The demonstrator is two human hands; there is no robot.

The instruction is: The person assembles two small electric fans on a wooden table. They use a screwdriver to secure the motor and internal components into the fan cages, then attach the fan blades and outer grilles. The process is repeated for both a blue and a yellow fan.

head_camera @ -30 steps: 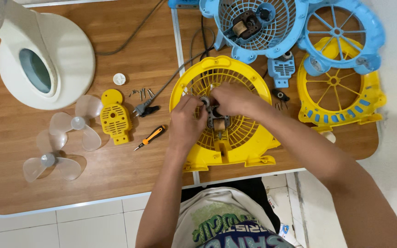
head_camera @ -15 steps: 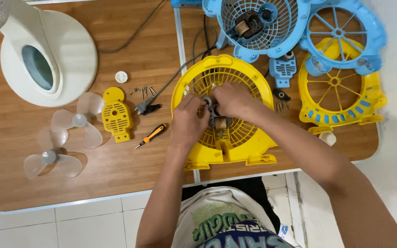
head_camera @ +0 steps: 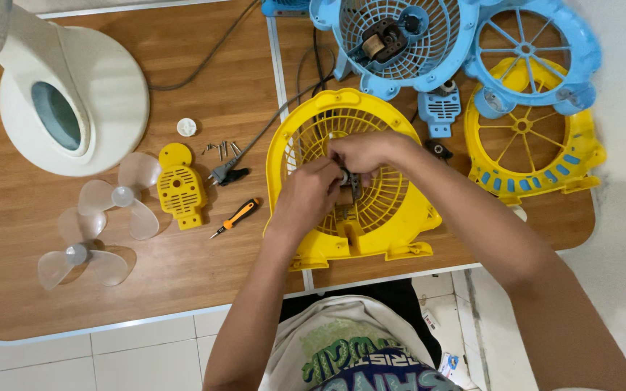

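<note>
Two brown wood-grain tables (head_camera: 182, 80) with white edging stand pushed together over a pale tiled floor (head_camera: 124, 355). The round yellow plastic fan grille housing (head_camera: 389, 228) lies flat near the front edge, straddling the seam between them. Both hands meet at its centre: the left hand (head_camera: 309, 195) and right hand (head_camera: 367, 150) are curled around a small dark motor part (head_camera: 353, 185) (mostly hidden by the fingers), pinching it from either side. Left of the housing lie a small orange-handled screwdriver (head_camera: 235, 217), a yellow vented plastic cover (head_camera: 180, 186), loose screws (head_camera: 220, 148) and two clear plastic fan blades (head_camera: 103, 217). Beyond it sit blue plastic fan housings (head_camera: 465, 43).
</note>
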